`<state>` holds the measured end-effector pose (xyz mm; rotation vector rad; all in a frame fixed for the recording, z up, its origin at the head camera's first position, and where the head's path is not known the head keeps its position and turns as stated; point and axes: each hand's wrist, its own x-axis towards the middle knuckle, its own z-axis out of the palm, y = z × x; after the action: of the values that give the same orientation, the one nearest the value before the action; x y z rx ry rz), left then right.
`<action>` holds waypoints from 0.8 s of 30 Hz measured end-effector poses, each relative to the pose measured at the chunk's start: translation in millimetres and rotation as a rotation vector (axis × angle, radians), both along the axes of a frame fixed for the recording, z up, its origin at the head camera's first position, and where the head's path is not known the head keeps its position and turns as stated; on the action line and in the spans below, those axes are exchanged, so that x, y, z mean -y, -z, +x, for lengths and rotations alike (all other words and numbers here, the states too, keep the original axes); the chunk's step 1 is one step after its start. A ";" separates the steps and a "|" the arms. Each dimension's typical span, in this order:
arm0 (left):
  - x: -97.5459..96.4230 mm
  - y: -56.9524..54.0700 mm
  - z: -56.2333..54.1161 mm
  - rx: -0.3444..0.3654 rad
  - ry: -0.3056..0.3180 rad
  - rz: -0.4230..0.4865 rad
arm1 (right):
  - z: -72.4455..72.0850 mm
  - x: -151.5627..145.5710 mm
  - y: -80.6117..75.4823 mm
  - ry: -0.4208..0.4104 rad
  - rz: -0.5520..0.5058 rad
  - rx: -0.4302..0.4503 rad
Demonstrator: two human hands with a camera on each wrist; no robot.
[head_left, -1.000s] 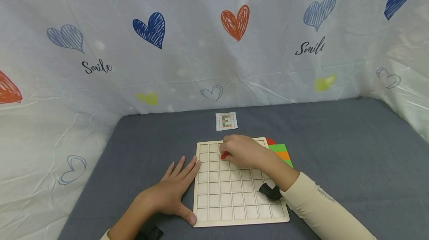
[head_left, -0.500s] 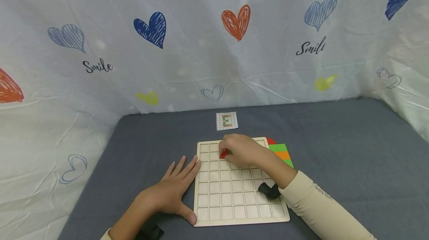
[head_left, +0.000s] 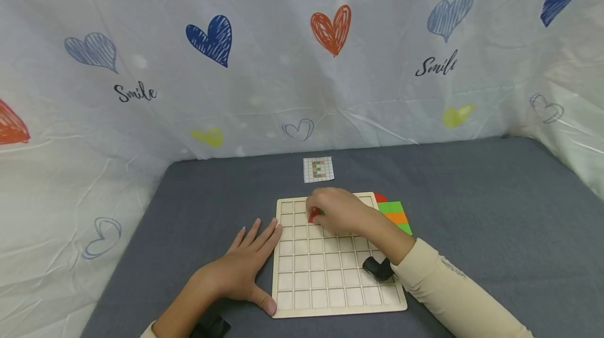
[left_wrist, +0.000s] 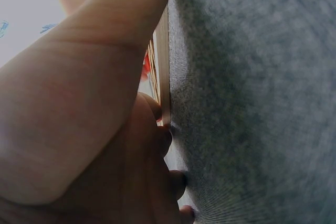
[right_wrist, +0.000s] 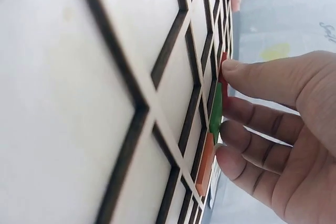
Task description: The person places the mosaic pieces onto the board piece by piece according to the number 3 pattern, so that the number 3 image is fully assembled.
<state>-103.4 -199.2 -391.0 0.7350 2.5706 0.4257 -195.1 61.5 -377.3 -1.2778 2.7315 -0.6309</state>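
Note:
A pale wooden grid board [head_left: 316, 261] lies on the grey-covered table. My left hand [head_left: 239, 273] rests spread out along its left edge, with thumb and fingertips at the frame. Over the board's upper rows, my right hand [head_left: 343, 212] pinches a red tile [right_wrist: 224, 74] between thumb and index finger. That tile sits right at a grid cell, partly hidden by the fingers in the head view. Beside it, the right wrist view shows a green tile [right_wrist: 216, 109] and an orange tile [right_wrist: 205, 165] in neighbouring cells.
Green and orange pieces [head_left: 395, 218] and a red rounded piece [head_left: 380, 198] lie against the board's right edge. Behind the board is a small card [head_left: 319, 170] printed with a coloured grid pattern. A white curtain [head_left: 264, 81] with hearts hangs along the back.
My right hand has shifted slightly to the left and away from me with the red tile, which shows more at its fingertips. My left hand has stayed at the board's edge.

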 end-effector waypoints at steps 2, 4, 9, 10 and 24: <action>0.1 0.0 0.1 0.001 -0.001 -0.001 | -0.2 1.8 0.2 0.006 0.009 -0.009; 0.2 0.4 0.0 0.002 -0.003 -0.004 | 0.3 3.4 -0.1 0.010 0.025 -0.021; 0.6 0.6 -0.1 -0.003 0.003 0.009 | 8.9 8.5 -2.6 0.018 0.161 -0.116; 0.6 0.5 0.1 -0.003 0.004 0.013 | 12.5 9.4 -3.2 0.020 0.205 -0.146; 0.8 1.2 0.5 -0.001 -0.004 -0.006 | 48.1 -27.0 -23.0 -0.096 0.233 0.036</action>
<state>-102.9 -200.0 -392.2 0.7279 2.5740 0.4195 -147.0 88.6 -354.3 -1.3172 2.6025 -0.3125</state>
